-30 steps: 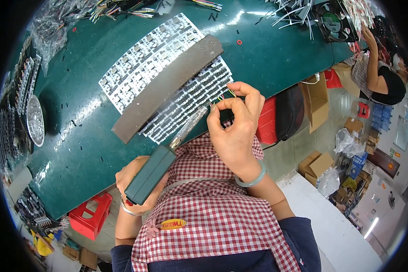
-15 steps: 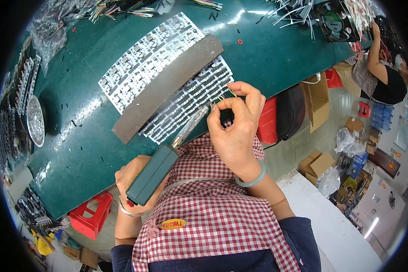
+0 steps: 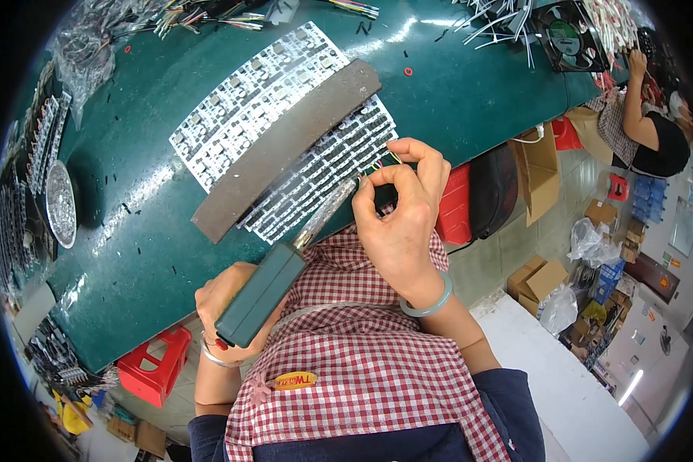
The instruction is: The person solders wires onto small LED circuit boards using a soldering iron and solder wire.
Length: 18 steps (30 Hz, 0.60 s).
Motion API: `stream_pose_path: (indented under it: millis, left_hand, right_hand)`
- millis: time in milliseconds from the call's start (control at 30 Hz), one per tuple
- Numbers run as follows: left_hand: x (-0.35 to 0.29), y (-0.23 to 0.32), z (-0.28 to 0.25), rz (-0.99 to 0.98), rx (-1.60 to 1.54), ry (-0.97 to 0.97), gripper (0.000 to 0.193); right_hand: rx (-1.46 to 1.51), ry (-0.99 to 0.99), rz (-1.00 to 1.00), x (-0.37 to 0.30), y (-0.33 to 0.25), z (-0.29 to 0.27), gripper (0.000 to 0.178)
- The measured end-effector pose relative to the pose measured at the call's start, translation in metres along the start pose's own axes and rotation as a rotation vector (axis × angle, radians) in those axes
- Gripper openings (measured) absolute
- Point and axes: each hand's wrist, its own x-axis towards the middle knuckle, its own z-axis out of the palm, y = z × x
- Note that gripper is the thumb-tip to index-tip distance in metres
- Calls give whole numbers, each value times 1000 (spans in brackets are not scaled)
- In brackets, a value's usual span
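My left hand (image 3: pixel 227 312) is wrapped round the dark green body of a soldering gun (image 3: pixel 262 296). Its metal barrel (image 3: pixel 327 214) points up and right, the tip close to the fingertips of my right hand (image 3: pixel 403 219). Thumb and forefinger of that hand pinch thin coloured wires (image 3: pixel 377 165) at the right edge of a circuit board panel (image 3: pixel 316 185). Whether the tip touches a wire or the board is too small to tell. Across the white panel lies a long brown bar (image 3: pixel 285 150), with rows of small parts showing on both sides of it.
The green table (image 3: pixel 138 254) carries a round metal bowl (image 3: pixel 60 204) at left and a black fan (image 3: pixel 568 38) at the far right. Wire bundles (image 3: pixel 200 19) lie along the back. Red stools (image 3: pixel 154 366) stand below the edge; another person (image 3: pixel 654 131) works at right.
Almost nothing differs. The panel and bar sit a pixel or two further right, and both hands keep their places with the soldering gun and wires.
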Motion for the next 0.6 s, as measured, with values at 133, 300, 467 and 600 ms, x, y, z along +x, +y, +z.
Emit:
stream_pose_path:
  millis: [133,300,467,600]
  left_hand:
    - [-4,6,-3,55,89,20,25]
    - [-16,12,-9,-55,235,49,29]
    - [-20,-2,-7,-9,98,60,32]
    - [-26,-7,-5,-8,104,68,33]
  right_hand:
    - [-3,-1,-3,1,0,-1,16]
    - [6,-3,11,0,-1,-1,15]
    - [10,12,2,-3,2,1,17]
    - [94,45,12,-9,4,3,18]
